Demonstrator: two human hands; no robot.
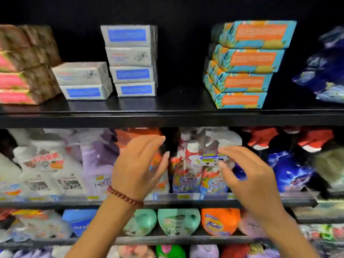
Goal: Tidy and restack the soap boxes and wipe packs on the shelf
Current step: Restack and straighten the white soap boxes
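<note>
1. L hand [141, 164]: raised in front of the 2nd shelf, below the top shelf [167, 108]. Fingers loosely bent, grip slack, holding nothing. Bead bracelet [124, 197] on the wrist.
2. R hand [247, 175]: same height, well apart from the L. Fingers spread and curved, grip slack, nothing in it. Fingertips sit in front of the refill pouches [197, 164]; can't tell if they touch.
3. White-blue soap boxes, top shelf, centre-left: tall stack [132, 60] of 4, short stack [83, 81] of 2 just beside it on the left, turned at a slight angle.
4. Teal-orange packs [247, 66]: top shelf, right of centre, well apart from the soap. The stack is stepped, w/ lower packs sitting further left.
5. Pink-brown packs [24, 66]: far left, piled, touching the short stack.
6. Dark blue bags [327, 67]: far right of the top shelf, blurred.
7. Lower shelves: detergent bottles, incl. an orange Tide bottle [220, 221].
</note>
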